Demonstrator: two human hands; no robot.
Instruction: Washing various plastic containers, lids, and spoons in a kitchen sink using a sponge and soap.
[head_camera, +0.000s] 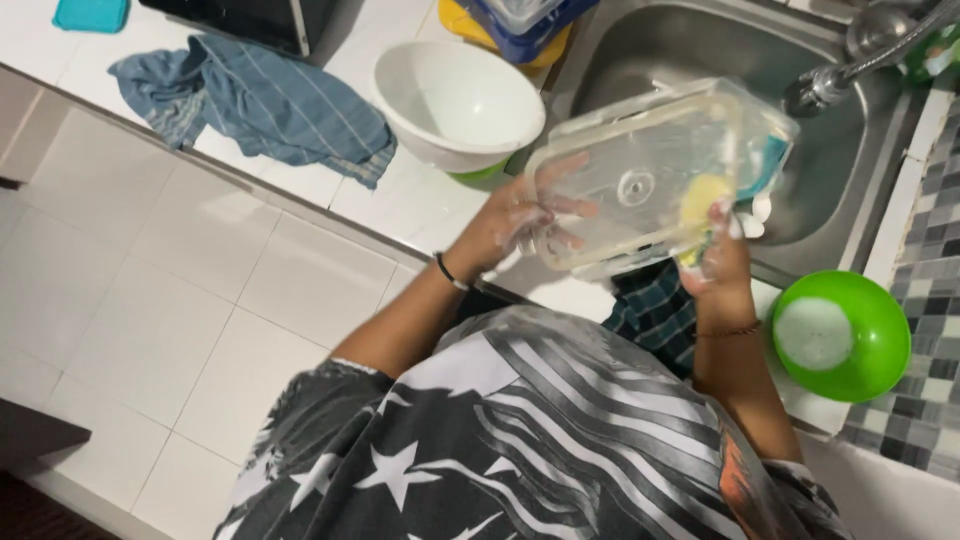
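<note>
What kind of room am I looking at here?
Most likely a home kitchen, at the washing-up spot: a steel sink with a tap, a tiled counter with a white bowl, and soapy hands scrubbing a clear plastic container.

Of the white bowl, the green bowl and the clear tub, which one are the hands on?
The clear tub, held over the sink; the white bowl and green bowl sit untouched on the counter.
</note>
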